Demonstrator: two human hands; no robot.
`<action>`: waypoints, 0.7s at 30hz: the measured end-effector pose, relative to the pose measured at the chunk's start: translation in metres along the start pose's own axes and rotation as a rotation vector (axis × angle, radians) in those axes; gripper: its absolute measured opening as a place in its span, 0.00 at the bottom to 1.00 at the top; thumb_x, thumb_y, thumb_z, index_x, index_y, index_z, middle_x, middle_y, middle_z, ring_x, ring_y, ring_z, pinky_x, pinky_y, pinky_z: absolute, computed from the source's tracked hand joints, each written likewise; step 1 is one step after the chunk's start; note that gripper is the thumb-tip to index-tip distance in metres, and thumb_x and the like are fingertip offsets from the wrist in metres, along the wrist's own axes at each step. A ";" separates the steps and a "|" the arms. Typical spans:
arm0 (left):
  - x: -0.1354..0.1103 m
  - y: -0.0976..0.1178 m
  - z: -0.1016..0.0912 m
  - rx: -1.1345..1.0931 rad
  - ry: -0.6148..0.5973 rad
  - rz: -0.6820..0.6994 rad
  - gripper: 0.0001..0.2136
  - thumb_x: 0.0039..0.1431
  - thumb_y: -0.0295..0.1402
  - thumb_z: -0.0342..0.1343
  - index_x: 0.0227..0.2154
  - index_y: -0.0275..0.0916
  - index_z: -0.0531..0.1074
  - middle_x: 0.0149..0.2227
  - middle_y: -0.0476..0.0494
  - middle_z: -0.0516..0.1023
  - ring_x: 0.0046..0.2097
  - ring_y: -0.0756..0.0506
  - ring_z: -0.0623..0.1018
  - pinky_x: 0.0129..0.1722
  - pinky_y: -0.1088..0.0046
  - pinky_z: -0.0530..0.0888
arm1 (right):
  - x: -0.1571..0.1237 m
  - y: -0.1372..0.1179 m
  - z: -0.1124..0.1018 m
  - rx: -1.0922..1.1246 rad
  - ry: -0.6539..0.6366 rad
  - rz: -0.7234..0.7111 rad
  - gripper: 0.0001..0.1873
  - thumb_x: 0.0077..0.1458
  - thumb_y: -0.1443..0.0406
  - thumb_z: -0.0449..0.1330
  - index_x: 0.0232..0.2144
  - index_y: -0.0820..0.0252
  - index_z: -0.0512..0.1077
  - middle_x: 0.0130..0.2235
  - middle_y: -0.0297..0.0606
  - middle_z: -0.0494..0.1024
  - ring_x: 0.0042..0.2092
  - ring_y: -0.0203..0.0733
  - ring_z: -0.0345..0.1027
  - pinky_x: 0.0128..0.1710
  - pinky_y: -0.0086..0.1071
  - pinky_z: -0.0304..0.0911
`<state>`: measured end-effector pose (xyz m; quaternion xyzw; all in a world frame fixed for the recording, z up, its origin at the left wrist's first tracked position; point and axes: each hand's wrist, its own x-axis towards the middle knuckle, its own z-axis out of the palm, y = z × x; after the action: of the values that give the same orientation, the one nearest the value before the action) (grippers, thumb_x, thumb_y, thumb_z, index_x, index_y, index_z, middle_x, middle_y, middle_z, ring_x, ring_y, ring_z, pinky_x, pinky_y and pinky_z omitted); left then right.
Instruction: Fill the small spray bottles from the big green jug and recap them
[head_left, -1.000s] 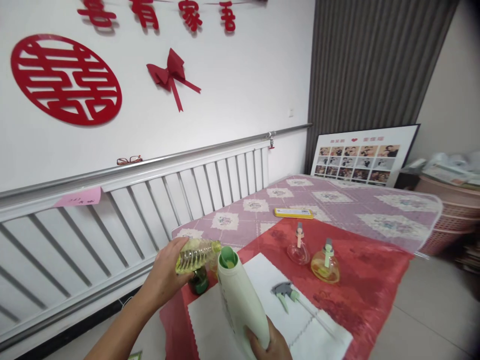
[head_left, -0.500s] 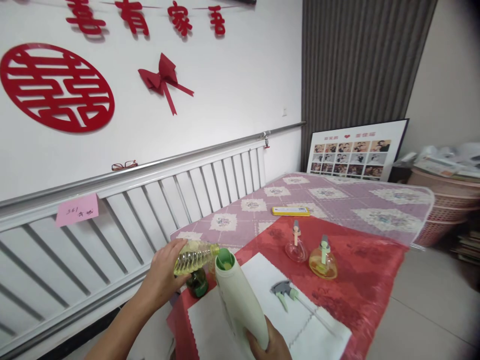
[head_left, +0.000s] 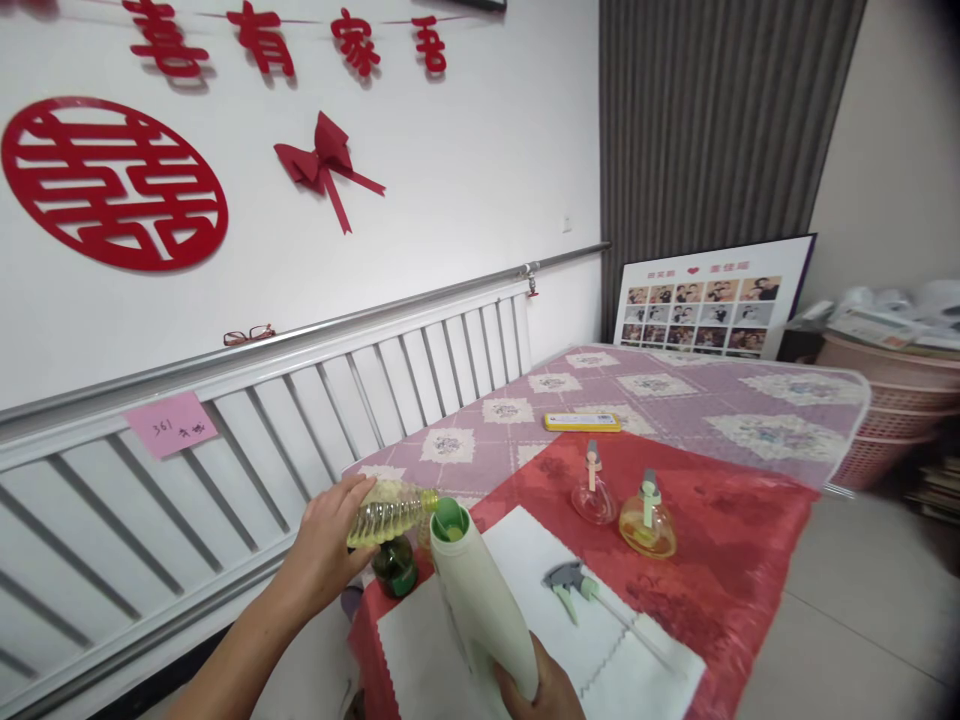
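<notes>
My left hand (head_left: 328,540) is wrapped round a clear ribbed bottle (head_left: 388,515) of yellow-green liquid, tipped on its side. Its mouth meets the green opening of a pale green bottle (head_left: 484,610), which leans toward it. My right hand (head_left: 544,685) grips that pale bottle low down, at its handle. Whether liquid is flowing between them I cannot tell. Behind the tipped bottle stands a dark green bottle (head_left: 396,566), partly hidden. A grey and green spray trigger head (head_left: 571,583) with a thin tube lies on the white cloth (head_left: 532,540), right of the pale bottle.
A clear spray bottle (head_left: 594,497) and another with yellow liquid (head_left: 648,525) stand on the red cloth (head_left: 705,600). Behind them a yellow flat case (head_left: 582,422) lies on the patterned tablecloth (head_left: 506,410). A white radiator (head_left: 405,375) runs along the left wall.
Both hands and the two bottles hold nearly the same position. The pink note on the radiator has swung slightly to the right, and the camera view has shifted a little.
</notes>
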<state>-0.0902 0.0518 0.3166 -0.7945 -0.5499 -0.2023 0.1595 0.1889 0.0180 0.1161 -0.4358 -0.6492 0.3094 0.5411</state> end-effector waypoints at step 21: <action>0.006 0.001 -0.011 0.092 -0.009 0.057 0.33 0.51 0.32 0.56 0.60 0.46 0.52 0.58 0.38 0.64 0.55 0.36 0.67 0.53 0.52 0.64 | 0.000 0.004 0.001 0.038 0.022 0.005 0.16 0.46 0.61 0.61 0.39 0.56 0.76 0.36 0.38 0.84 0.35 0.51 0.78 0.35 0.37 0.73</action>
<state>-0.0889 0.0513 0.3295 -0.8026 -0.5363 -0.1686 0.1994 0.1888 0.0201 0.1125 -0.4306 -0.6362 0.3183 0.5554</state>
